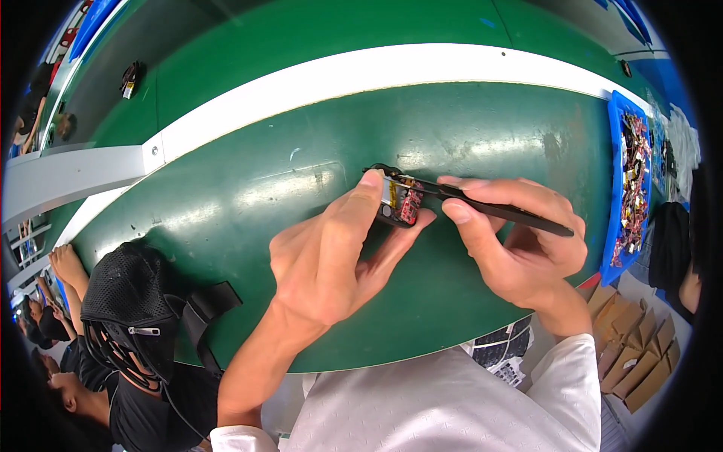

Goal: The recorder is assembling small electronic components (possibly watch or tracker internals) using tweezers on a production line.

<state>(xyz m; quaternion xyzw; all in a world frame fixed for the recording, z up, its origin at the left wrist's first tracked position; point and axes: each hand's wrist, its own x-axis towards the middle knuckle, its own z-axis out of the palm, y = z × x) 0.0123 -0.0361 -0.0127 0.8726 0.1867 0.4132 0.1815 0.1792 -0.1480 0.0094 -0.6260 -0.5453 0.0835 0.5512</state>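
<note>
Over the green table, my left hand grips a small black electronic device between thumb and fingers. Its casing is uncovered on top, showing a red circuit board, a silvery part with yellow tape and some black wire. My right hand is closed around black tweezers, held like a pen. The tweezers' tips point left and reach into the device near the upper edge of the red board. Whether the tips pinch anything is too small to tell.
A blue tray full of small red boards and wires stands at the right. Cardboard boxes sit below it. A black mesh bag with straps lies at the left table edge, near another person's hand. A white ledge crosses behind.
</note>
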